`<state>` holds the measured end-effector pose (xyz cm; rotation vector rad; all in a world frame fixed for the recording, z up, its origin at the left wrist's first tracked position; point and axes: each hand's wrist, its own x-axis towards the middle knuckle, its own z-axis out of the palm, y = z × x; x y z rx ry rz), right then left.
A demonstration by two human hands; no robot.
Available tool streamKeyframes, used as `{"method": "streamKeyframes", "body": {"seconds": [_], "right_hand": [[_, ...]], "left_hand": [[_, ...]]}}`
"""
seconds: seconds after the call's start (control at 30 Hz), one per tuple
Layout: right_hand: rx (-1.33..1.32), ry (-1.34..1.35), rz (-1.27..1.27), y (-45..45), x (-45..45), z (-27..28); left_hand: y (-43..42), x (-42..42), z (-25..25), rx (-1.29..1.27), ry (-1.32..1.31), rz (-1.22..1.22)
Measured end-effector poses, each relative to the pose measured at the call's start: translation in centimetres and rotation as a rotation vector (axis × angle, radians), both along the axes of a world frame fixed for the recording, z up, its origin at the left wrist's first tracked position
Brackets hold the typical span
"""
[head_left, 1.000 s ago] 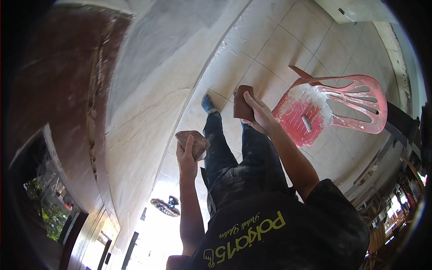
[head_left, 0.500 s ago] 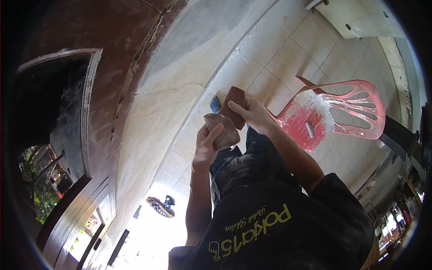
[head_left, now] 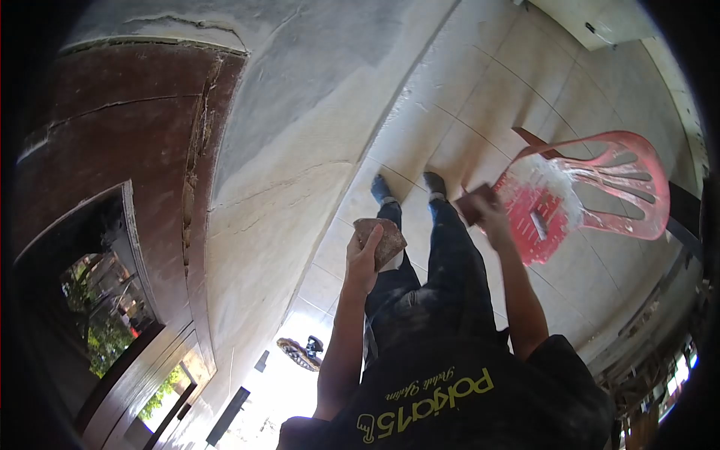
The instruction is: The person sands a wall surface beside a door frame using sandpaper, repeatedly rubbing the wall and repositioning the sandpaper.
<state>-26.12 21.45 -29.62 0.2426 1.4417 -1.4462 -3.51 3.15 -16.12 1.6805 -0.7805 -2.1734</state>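
Left hand (head_left: 361, 267) gripping a brown piece (head_left: 387, 241), right hand (head_left: 493, 225) a darker piece (head_left: 471, 206), I hold them apart; moving either calls for firmness.

the bare right hand (head_left: 493, 220) is blurred, and so is the dark reddish-brown flat piece (head_left: 474, 205) in its grip. most fingers of the bare left hand (head_left: 361, 264) are hidden behind the rough reddish-brown angular block (head_left: 385, 238). on the red, white-smeared plastic chair (head_left: 561, 187) sits a small grey oblong lump (head_left: 539, 225) (too small to identify). the view's edge cuts off the pale flat panel (head_left: 600, 13) at top right.
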Motion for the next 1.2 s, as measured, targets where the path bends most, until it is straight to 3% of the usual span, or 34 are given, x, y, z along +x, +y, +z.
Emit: {"method": "streamKeyframes", "body": {"seconds": [0.03, 0.07, 0.1, 0.17, 0.2, 0.23, 0.27, 0.3, 0.37, 0.47, 0.6, 0.7, 0.73, 0.83, 0.87, 0.97, 1.03, 1.1, 1.2], "right_hand": [[0.053, -0.069, -0.119, 3.2, -1.6, -4.9], [0.054, -0.019, -0.210, 4.2, -3.8, -5.7], [0.074, 0.031, -0.310, 5.8, -5.3, -6.1], [0.203, 0.027, -0.484, 10.8, -6.0, -12.2], [0.439, 0.051, -0.313, 13.2, -5.8, -14.8], [0.828, 0.143, 0.001, 18.2, -5.3, -21.1], [1.177, 0.637, 0.154, 18.5, -5.0, -21.7], [1.228, 0.690, 0.050, 18.3, -4.9, -21.1], [1.205, 0.507, -0.017, 18.6, -4.6, -18.9], [1.342, 0.562, 0.199, 21.4, -5.3, -16.0], [1.375, 0.934, 0.314, 24.8, -7.5, -19.8], [1.323, 0.504, 0.619, 23.3, -7.6, -17.8], [1.433, 0.434, 0.595, 24.1, -7.0, -18.4], [1.309, 0.493, 0.181, 23.6, -3.8, -16.7], [1.271, 0.569, 0.222, 24.4, -3.2, -18.0], [0.581, 0.103, -0.158, 20.7, -2.2, -16.5], [0.266, -0.101, -0.284, 12.7, -1.9, -9.2], [-0.028, -0.216, -0.333, 6.7, -1.0, -5.7], [-0.062, -0.167, -0.110, -0.7, -0.5, 1.4]], "left_hand": [[0.1, 0.5, -0.4, -0.043, -0.033, 0.021], [0.0, 0.6, -0.9, -0.084, -0.059, 0.034], [-0.5, 0.8, -1.1, -0.149, -0.156, -0.052], [-1.0, 2.2, -1.7, -0.278, -0.372, -0.247], [-1.3, 2.2, -1.5, -0.218, -0.515, -0.271], [-1.2, 2.0, -1.8, -0.208, -0.516, -0.206], [-1.3, 1.6, -1.9, -0.183, -0.508, -0.139], [-1.2, 2.7, -3.5, -0.207, -0.468, -0.083], [-1.0, 3.0, -4.1, -0.139, -0.509, -0.037], [-0.2, 2.7, -4.2, -0.104, -0.598, -0.087], [0.5, 2.0, -5.7, -0.163, -0.589, -0.130], [1.2, 1.9, -6.3, -0.124, -0.655, -0.180], [1.4, 2.5, -6.6, -0.100, -0.663, -0.177], [1.5, 3.0, -6.0, -0.065, -0.598, -0.230], [1.7, 2.9, -5.8, -0.061, -0.572, -0.272], [1.7, 3.3, -5.4, -0.064, -0.522, -0.306], [1.7, 1.0, -3.6, -0.090, -0.429, -0.287], [0.9, 1.1, -2.4, -0.079, -0.393, -0.347], [0.6, 1.7, -1.7, -0.129, -0.188, -0.277]]}}
